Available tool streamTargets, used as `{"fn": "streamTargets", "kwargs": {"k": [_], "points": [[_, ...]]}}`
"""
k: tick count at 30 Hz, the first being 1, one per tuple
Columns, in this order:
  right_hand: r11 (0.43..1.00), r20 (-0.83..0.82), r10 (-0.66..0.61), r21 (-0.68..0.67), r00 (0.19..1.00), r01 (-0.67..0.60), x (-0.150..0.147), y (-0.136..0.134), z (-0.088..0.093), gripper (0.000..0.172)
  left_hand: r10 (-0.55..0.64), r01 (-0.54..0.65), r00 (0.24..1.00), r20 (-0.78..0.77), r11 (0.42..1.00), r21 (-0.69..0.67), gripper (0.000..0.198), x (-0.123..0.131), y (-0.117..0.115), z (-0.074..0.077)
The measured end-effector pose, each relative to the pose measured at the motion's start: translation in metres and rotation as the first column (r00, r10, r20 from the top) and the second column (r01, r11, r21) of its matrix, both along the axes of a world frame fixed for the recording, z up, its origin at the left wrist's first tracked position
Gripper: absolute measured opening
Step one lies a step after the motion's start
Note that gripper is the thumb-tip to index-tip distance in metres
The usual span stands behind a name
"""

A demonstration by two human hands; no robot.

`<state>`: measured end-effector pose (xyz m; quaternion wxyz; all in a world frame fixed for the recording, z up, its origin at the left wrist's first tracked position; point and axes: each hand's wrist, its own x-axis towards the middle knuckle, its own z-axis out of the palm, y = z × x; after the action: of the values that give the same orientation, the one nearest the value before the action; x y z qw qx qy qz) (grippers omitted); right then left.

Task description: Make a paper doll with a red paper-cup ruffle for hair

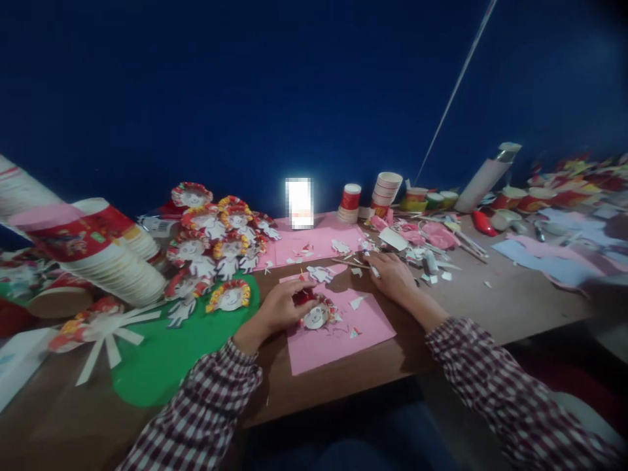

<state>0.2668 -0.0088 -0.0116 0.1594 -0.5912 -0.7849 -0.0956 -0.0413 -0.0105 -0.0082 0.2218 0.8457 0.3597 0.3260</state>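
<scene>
On the worktop point(520, 301), a pink sheet point(314, 356) lies near the front edge. At its left edge, the left hand point(280, 304) pinches a paper-face ornament point(315, 317), thumb below curved fingers. The right hand point(394, 276) rests palm-down past the far right corner, grip unclear, by a thin stick point(349, 263).

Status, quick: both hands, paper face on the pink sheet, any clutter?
Left hand around paper face's red rim. Right hand beside thin stick, hold unclear. Scraps on pink sheet near face.
</scene>
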Motion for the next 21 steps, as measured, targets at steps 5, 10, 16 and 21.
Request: {"fn": "streamTargets", "kwargs": {"k": [5, 10, 16, 21], "points": [[1.000, 0.011, -0.004, -0.012, 1.000, 0.004, 0.0007, -0.0013, 0.0002, 0.041, -0.047, 0.047, 0.999, -0.016, 0.999, -0.015, 0.027, 0.0012, 0.0003, 0.0001], [1.000, 0.007, -0.009, -0.016, 1.000, 0.009, 0.0013, -0.0007, 0.0014, 0.042, -0.031, 0.031, 0.999, -0.014, 1.000, 0.003, 0.024, 0.0029, -0.0001, -0.0010], [1.000, 0.003, -0.012, -0.014, 1.000, 0.012, 0.0045, -0.0006, 0.0011, 0.048, 0.036, -0.035, 0.999, 0.012, 0.999, -0.041, 0.027, 0.0018, 0.0008, 0.0009], [0.999, -0.002, 0.004, -0.042, 1.000, -0.004, 0.0035, -0.0026, 0.0039, 0.050, 0.063, -0.061, 0.998, 0.031, 0.997, -0.053, 0.028, 0.0016, 0.0019, 0.0023]]}}
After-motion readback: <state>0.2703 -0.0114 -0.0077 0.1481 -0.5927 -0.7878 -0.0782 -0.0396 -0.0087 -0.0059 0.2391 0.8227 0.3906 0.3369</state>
